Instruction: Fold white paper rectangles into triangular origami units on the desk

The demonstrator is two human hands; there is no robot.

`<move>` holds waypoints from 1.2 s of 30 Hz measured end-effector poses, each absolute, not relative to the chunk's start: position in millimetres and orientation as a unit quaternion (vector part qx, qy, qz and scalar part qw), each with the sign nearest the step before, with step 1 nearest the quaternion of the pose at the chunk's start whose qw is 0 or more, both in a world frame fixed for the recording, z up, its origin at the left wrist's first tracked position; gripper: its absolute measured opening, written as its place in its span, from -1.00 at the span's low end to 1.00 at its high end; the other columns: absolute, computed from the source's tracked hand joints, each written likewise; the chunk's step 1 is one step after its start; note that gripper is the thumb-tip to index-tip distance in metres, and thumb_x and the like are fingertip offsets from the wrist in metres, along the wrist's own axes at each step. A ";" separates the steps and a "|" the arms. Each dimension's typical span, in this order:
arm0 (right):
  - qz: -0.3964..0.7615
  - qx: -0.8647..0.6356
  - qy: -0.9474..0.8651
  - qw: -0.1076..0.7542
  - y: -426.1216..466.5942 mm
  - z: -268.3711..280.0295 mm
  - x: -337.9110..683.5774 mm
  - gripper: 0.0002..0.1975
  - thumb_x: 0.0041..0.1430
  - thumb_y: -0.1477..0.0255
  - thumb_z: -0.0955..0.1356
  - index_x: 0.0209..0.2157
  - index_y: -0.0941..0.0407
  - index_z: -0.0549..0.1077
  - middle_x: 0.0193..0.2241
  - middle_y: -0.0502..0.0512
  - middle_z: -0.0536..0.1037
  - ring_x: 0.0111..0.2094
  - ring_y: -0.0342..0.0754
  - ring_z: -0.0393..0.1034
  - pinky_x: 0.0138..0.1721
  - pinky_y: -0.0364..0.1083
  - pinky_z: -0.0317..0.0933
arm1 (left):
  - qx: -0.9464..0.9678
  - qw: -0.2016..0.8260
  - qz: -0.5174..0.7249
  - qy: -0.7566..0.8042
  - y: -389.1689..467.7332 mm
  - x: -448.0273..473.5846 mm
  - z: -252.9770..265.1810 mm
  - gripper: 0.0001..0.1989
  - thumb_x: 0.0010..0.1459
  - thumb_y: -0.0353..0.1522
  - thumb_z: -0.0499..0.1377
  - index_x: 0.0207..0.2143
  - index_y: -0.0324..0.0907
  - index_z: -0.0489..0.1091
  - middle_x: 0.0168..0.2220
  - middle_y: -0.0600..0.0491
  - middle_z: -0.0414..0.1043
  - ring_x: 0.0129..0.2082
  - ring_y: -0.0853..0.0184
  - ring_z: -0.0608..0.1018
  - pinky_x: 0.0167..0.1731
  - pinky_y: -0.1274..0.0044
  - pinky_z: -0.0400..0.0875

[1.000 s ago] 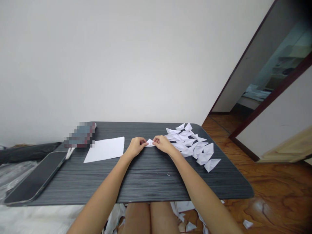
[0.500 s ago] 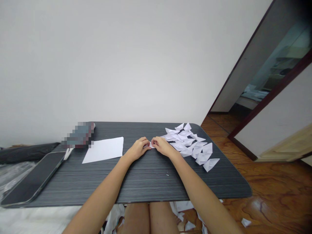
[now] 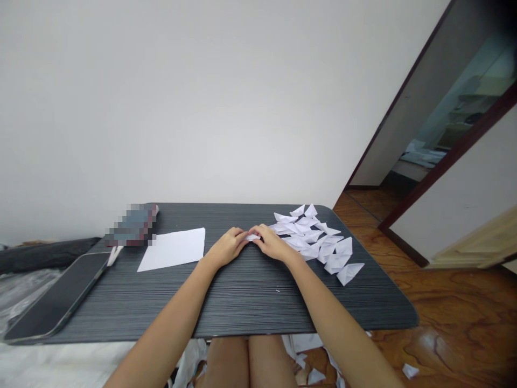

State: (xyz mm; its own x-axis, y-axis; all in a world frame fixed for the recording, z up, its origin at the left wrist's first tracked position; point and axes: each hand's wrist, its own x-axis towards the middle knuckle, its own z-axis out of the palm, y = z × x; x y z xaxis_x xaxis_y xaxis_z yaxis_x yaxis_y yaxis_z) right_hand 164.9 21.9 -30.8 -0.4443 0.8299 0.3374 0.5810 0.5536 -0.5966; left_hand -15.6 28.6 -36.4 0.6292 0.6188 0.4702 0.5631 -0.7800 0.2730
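Between my two hands is a small folded piece of white paper [image 3: 252,237], held just over the middle of the dark table [image 3: 242,307]. My left hand [image 3: 228,247] pinches its left end, fingers closed. On the other end, the thumb and fingers of my right hand [image 3: 267,241] are closed too. Fingertips cover much of the paper, so its full shape is hidden. Right beside my right hand lie several folded paper boats [image 3: 310,235], spread over the table's right side. A flat sheet of white paper [image 3: 173,249] rests to the left of my left hand.
A pixelated object [image 3: 133,225] sits at the table's back left, with a dark panel [image 3: 60,296] along the left end. A white wall [image 3: 226,108] rises behind. Paper scraps [image 3: 316,375] lie on the wooden floor below, and a doorway opens at right.
My fingers have shifted on the folded paper, and more of it shows between them, slightly higher. Both hands keep their place at the table's middle.
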 end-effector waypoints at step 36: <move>0.371 -0.381 -0.695 0.484 21.4 -2.7 163.8 -0.83 -0.08 0.50 0.27 -0.38 0.19 0.45 -0.41 0.08 0.45 -0.43 -0.17 0.29 -0.46 -0.19 0.15 | 0.533 0.596 0.473 0.369 16.9 5.4 -8.9 -0.59 -0.02 -0.17 0.10 -0.42 -0.43 0.41 -0.68 -0.02 0.38 -0.72 0.51 0.31 -0.69 0.64 0.14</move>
State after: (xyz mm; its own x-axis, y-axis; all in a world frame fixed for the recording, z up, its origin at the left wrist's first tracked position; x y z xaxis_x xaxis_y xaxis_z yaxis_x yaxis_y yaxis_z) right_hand 163.8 21.4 -2.7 -0.2412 0.8891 0.3890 0.1703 0.4334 -0.8850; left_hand 5.4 16.9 -8.9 0.2796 0.9580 0.0636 -0.1706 -0.0156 0.9852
